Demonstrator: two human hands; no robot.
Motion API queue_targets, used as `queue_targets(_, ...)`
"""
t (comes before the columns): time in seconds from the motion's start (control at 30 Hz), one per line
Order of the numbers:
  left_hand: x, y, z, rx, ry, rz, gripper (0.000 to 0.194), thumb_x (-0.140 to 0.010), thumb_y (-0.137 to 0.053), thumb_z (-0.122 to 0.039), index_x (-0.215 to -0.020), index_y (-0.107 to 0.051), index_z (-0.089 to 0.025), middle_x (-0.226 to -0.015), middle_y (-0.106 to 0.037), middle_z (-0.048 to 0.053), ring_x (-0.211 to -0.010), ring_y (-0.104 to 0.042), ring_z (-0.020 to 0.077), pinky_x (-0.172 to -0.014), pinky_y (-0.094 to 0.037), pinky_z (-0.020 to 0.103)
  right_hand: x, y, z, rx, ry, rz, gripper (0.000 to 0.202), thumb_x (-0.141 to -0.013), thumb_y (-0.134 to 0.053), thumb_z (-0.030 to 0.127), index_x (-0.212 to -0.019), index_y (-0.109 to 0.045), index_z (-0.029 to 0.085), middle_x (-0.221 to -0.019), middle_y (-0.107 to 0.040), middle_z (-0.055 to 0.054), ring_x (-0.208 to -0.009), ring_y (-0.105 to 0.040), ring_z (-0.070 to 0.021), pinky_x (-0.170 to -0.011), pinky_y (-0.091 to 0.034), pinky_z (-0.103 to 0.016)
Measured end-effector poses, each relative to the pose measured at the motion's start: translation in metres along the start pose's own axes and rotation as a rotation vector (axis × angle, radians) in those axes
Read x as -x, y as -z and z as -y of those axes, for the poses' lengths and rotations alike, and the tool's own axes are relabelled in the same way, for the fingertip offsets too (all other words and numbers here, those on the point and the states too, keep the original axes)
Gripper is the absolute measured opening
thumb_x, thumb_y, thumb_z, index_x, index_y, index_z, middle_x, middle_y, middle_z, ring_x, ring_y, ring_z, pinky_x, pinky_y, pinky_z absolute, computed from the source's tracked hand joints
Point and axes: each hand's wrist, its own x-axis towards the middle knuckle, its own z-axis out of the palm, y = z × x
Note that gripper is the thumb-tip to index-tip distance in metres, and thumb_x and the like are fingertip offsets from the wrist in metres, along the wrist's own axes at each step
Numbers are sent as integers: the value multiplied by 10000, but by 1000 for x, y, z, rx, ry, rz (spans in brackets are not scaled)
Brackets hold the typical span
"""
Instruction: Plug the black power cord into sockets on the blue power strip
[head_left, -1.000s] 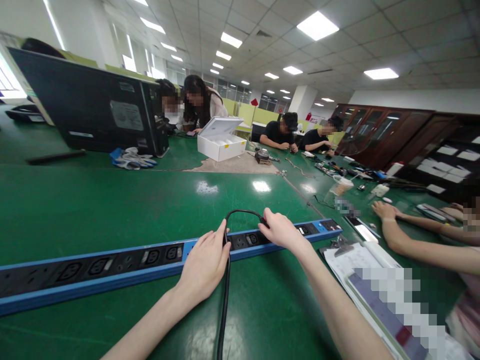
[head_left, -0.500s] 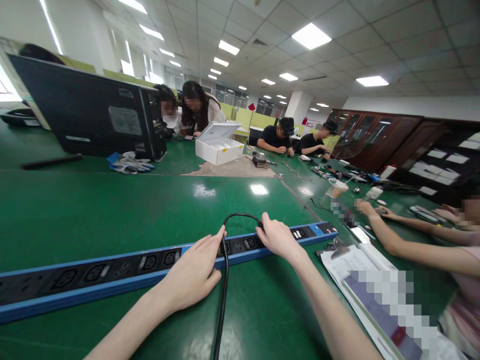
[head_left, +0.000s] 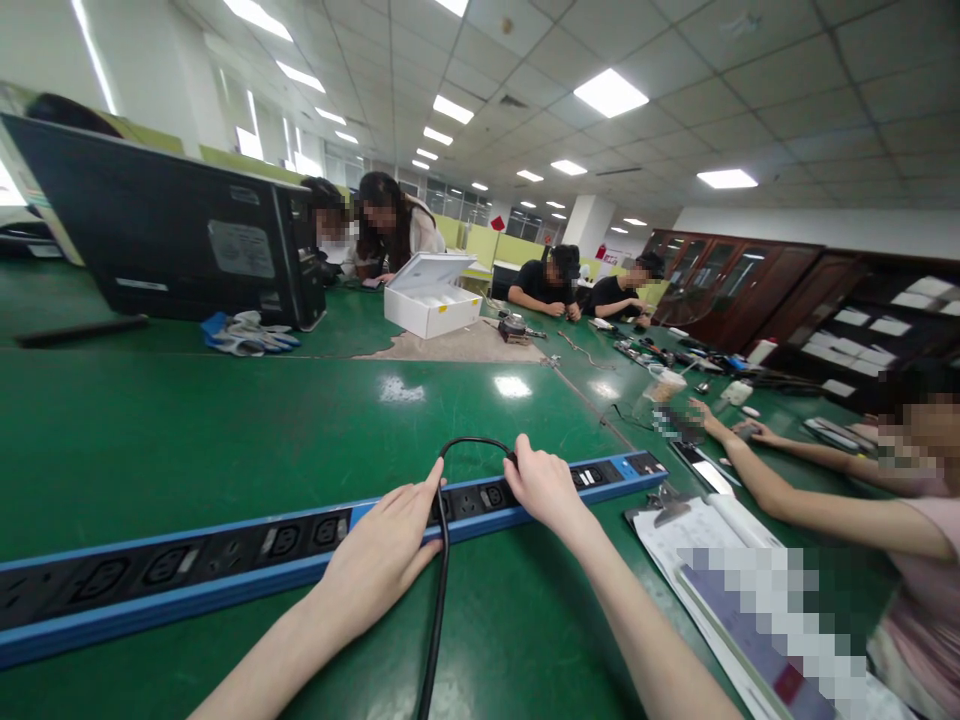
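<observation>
A long power strip [head_left: 225,560] with a blue frame and black sockets lies slantwise across the green table. My left hand [head_left: 390,540] is across its middle, fingers over the top and thumb at the near side, gripping it. A black power cable [head_left: 437,620] rises from the bottom of the view, passes against my left fingertips and arches over to my right hand [head_left: 544,480]. That hand is closed round the cable's plug end, above the sockets right of the middle. The plug itself is mostly hidden by the fingers, so whether it sits in a socket is unclear.
A clipboard with papers [head_left: 675,540] lies to the right, near a co-worker's arms [head_left: 795,500]. Farther back are a white open box [head_left: 431,312], work gloves [head_left: 251,333] and a black computer case [head_left: 210,240]. Other people sit at the far side.
The view has shifted slightly, so the scene sits a little farther left. Both hands keep nearly the same places on the strip and cable; my left thumb lies closer to the strip's near edge.
</observation>
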Motion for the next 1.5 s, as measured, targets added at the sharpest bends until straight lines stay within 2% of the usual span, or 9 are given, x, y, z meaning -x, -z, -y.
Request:
queue_targets(0.33,0,2,-3,14,0,-11,889,-932,-570,-284,-1622,-14,-221,-1447,-559,119,-1305,-546,263,-1114,-454,427,-5,8,-3,-4,59,53,278,-1052,-360,403,-1160,-451,163,-954,-711,-137,-910,-716,-301,-761,-486,-353)
queue_targets(0.57,0,-2,0,6,-14,-30,871,-937,-554,-299,-1622,-20,-233,-1486,-535,123,-1310,-556,279,-1106,-464,459,0,13,7,36,-22,84,335,-1060,-339,377,-1256,-427,121,-979,-712,-198,-948,-719,-294,-805,-497,-353)
queue_targets(0.8,0,-4,2,-1,-18,-41,862,-942,-545,-315,-1622,-24,-225,-1480,-543,127,-1298,-572,274,-1106,-468,454,1,3,3,12,0,4,342,-1063,-299,406,-1238,-428,142,-920,-716,-138,-867,-725,-303,-740,-495,-357)
queue_targets(0.97,1,-5,1,-6,-17,-32,860,-939,-550,-314,-1622,-36,-229,-1519,-506,116,-1332,-544,272,-1121,-455,447,-5,7,-4,2,26,32,285,-1044,-372,416,-1122,-480,164,-921,-716,-123,-879,-718,-288,-748,-465,-331)
queue_targets(1.1,1,-5,1,-5,-7,-13,874,-940,-558,-328,-1623,-23,-221,-1508,-516,115,-1323,-547,271,-1129,-449,445,-9,12,-14,-41,80,4,304,-1037,-389,469,-1031,-514,193,-890,-717,-93,-860,-706,-267,-724,-425,-309)
queue_targets(1.2,2,-7,3,-3,-6,-27,871,-941,-562,-355,-1622,-36,-221,-1507,-519,118,-1317,-554,276,-1118,-460,453,-10,22,-21,-79,41,-39,311,-1037,-384,480,-1014,-533,208,-850,-711,-69,-834,-696,-259,-686,-389,-295)
queue_targets(1.33,2,-9,5,-6,-25,-60,845,-952,-548,-383,-1622,-57,-227,-1498,-534,112,-1324,-554,277,-1110,-469,459,-4,55,-37,-166,-124,-177,370,-1057,-313,505,-1087,-553,225,-855,-699,-46,-815,-672,-226,-659,-363,-279)
queue_targets(1.43,2,-9,5,-8,-26,-59,850,-951,-545,-381,-1623,-49,-224,-1491,-543,104,-1322,-557,267,-1113,-470,442,9,80,-53,-194,12,-186,363,-1040,-367,532,-1084,-587,248,-1001,-681,-45,-870,-649,-197,-695,-392,-264)
queue_targets(1.5,2,-10,5,-13,-27,-55,847,-950,-541,-376,-1624,-52,-222,-1491,-543,105,-1316,-562,267,-1110,-473,438,15,87,-63,-196,128,-157,295,-1015,-457,505,-1059,-611,257,-1126,-644,-45,-926,-635,-184,-747,-419,-256)
